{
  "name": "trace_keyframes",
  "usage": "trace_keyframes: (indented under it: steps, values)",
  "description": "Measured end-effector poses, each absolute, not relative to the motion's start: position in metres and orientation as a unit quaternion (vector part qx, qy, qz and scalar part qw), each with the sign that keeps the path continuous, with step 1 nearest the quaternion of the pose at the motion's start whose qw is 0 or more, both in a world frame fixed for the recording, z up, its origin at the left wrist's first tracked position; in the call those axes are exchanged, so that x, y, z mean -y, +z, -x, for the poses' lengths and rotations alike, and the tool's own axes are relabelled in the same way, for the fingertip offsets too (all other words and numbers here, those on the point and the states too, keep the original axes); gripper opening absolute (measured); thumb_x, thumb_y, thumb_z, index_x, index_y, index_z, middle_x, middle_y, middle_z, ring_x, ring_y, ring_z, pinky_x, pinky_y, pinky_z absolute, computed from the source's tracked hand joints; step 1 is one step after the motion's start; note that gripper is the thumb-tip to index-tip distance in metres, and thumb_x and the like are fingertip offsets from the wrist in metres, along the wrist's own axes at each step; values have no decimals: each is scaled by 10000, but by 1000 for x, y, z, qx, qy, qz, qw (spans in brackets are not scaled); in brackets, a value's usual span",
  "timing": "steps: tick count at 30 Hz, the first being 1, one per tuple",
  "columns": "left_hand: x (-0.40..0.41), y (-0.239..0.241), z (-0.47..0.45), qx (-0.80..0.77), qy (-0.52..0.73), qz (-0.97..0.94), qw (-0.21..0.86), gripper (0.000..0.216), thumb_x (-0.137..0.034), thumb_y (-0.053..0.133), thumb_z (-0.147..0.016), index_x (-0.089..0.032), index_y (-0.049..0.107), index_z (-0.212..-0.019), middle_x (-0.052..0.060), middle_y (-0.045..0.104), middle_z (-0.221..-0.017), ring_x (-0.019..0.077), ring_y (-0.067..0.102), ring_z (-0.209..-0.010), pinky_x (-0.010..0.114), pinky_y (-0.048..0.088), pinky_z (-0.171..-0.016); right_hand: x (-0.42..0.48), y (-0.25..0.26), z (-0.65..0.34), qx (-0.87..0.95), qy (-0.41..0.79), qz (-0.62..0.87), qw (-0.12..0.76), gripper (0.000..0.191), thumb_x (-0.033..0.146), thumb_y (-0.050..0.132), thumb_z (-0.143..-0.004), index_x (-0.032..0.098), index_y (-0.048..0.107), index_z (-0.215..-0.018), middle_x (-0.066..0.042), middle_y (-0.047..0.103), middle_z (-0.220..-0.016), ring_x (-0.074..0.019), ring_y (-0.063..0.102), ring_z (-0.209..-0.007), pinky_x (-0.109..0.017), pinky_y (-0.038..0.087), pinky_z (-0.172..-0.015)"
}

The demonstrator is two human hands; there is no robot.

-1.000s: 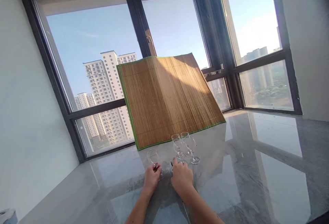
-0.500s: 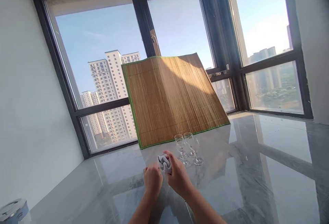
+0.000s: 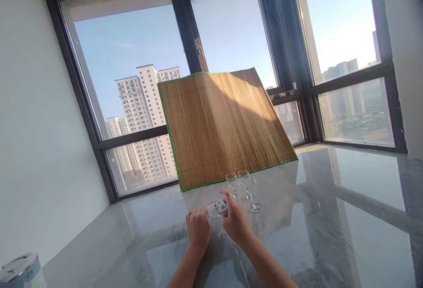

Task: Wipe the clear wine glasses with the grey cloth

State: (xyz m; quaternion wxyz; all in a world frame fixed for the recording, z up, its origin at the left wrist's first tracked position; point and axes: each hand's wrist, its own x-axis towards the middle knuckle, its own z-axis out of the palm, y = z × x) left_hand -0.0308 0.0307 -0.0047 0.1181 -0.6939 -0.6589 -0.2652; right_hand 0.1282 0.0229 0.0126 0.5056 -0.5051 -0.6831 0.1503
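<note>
My right hand (image 3: 236,223) is closed around a crumpled grey-white cloth (image 3: 220,207). The cloth presses against the round, clear edge of a glass (image 3: 210,211), between my two hands. Curled fingers of my left hand (image 3: 198,226) grip that glass from its left side; whether the visible edge is its rim or its foot I cannot tell. Just beyond my right hand, several clear stemmed glasses (image 3: 256,207) stand upright in a tight group, partly hidden by that hand.
A bamboo mat (image 3: 228,125) with green edging leans against the dark-framed window behind the glasses. The glossy grey marbled surface (image 3: 142,235) reflects the window light. At the lower left corner stands a round container (image 3: 20,267), cut off by the frame edge.
My right hand and the cloth have shifted slightly right and up. The cloth has turned, and the round glass edge between my hands now shows. My left hand has hardly moved.
</note>
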Motion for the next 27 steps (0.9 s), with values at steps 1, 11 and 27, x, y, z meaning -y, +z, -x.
trace_keyframes:
  steps: [1,11,27]
  values:
    - [-31,-5,32,656,-262,698,117,466,-100,388,-919,-251,688,-1243,73,744,-1067,271,633,-1074,403,377,-1003,-24,11,-126,690,185,482,506,704,-5,476,-647,218,503,-1314,-3,694,-860,-167,636,-762,-236,428,-693]
    - [-29,-1,36,640,-317,695,80,456,-144,393,-879,-232,683,-1220,79,738,-1123,276,620,-1112,406,399,-1007,-15,23,-139,595,547,315,497,630,213,536,-662,237,505,-1291,52,577,-701,-146,554,-576,-220,381,-525]
    - [-26,-40,-26,437,-453,671,-392,502,-587,662,-771,-167,659,-1045,143,750,-1016,295,701,-1025,407,534,-920,98,-5,-231,711,108,407,563,676,217,505,-844,267,344,-1498,-12,709,-818,-181,680,-668,-239,543,-613]
